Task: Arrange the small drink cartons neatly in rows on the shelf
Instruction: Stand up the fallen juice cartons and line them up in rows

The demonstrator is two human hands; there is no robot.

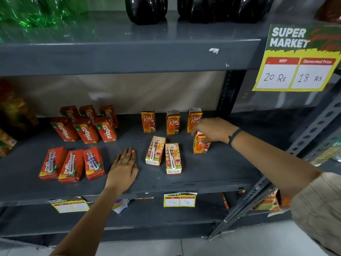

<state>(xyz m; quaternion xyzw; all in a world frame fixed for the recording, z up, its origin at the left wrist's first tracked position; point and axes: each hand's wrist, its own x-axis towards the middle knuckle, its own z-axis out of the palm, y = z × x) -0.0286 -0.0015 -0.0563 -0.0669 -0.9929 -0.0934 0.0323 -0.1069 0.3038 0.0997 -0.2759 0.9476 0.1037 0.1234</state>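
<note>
The left hand (pixel 124 166) lay flat on the shelf (pixel 203 174), palm down, its fingers (pixel 129 154) spread and released, holding nothing. To the left of those fingers lay three red cartons (pixel 72 164) on their backs, side by side, with their long axes running front to back; behind them, farther from the fingers, stood more red cartons (pixel 86 124) in two rows of three. To the right of the left hand's fingers, and near them, two pale cartons (pixel 164 156) lay flat with straws uppermost, long axes also front to back, the left one set a little farther back and slightly askew. Behind these, three orange cartons (pixel 172 121) stood upright in a row across the back. The right hand (pixel 212 131) was clenched from above around the top of a fourth orange carton (pixel 200 145), which stood upright or nearly so, in front of the rightmost carton of that back row and to the right of the two flat ones. That held carton sat directly under the right fingers (pixel 198 129), its long axis vertical. The two flat cartons lay between the hands, nearer the left, so the left hand looked better placed to stand them up into a second row.
</note>
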